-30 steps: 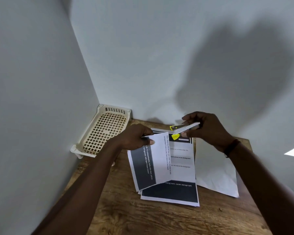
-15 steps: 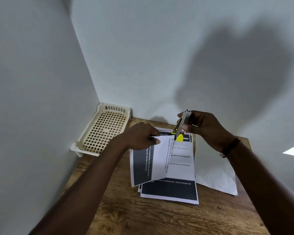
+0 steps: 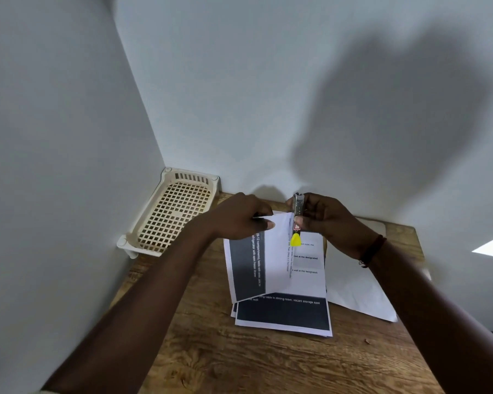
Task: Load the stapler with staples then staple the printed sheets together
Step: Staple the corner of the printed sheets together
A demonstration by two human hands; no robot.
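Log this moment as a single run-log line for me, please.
left hand: pinches lifted paper | right hand: holds stapler beside its top corner | other sheets: flat on table

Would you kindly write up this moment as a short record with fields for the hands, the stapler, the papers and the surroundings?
Left hand: pinches the top edge of the lifted sheet
Right hand: grips the stapler
Stapler: held about upright, yellow tip down, at the lifted sheet's right edge; whether it bites the paper is unclear
Printed stack: flat on the wooden table
Blank sheet: lies right of the stack
Lattice tray: back left corner, against the walls
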